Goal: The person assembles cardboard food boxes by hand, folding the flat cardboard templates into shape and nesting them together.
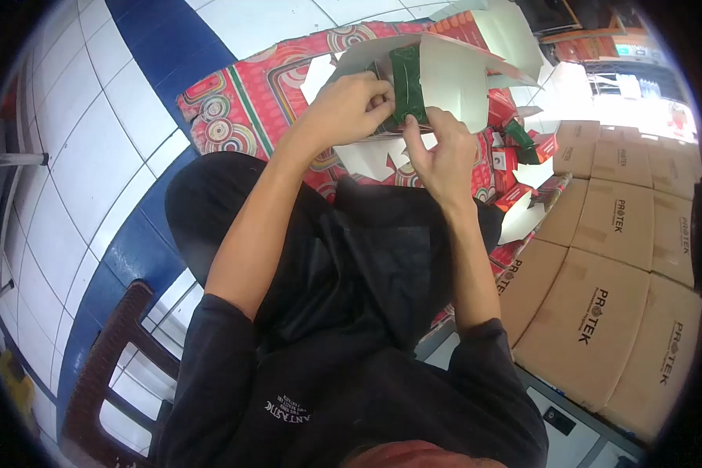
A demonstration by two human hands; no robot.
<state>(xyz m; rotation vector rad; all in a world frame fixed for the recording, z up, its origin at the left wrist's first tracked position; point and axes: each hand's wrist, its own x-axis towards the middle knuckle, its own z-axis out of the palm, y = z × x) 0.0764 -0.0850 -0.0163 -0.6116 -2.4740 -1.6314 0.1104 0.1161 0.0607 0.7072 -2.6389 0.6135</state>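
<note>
An open carton [454,82], white inside, lies with its flaps spread in front of my knees. A glossy dark green packet [407,74] stands lengthwise in it. My right hand [448,152] pinches the near end of this packet between thumb and fingers. Just left of the packet, my left hand [349,109] has its fingers curled inward over the carton. Whatever those fingertips hold, if anything, is hidden. Part of another dark green surface shows beneath my left hand.
Red patterned cloth [218,117] lies under the carton. Small red boxes [505,160] and another green packet [520,134] lie to the right. Stacked brown cartons [589,312] stand at the far right. A brown plastic chair [93,382] is at lower left.
</note>
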